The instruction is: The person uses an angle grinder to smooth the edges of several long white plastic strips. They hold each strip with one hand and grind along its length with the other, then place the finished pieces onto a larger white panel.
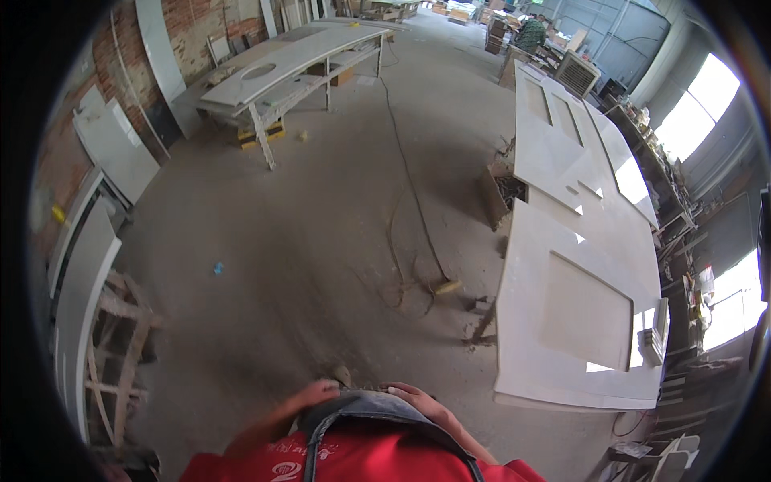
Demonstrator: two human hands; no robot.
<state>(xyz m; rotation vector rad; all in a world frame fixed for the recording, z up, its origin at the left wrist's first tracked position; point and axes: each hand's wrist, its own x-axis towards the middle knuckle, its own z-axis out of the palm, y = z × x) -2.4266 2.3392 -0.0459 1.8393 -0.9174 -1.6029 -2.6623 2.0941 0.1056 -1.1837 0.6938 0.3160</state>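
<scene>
- Hands grip grey apron [365, 404] top at six o'clock: left hand [315, 394], right hand [411, 395], fingers curled on it.
- White stone tabletop [530, 321] with cutouts at three o'clock.

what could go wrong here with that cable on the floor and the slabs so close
The cable runs loose across the dusty floor and tangles near the slab, so a foot could catch on it. The slab's corner juts out beside the walkway, easy to bump. Both hands, left and right, rest at the waist, slow to break a fall.
</scene>
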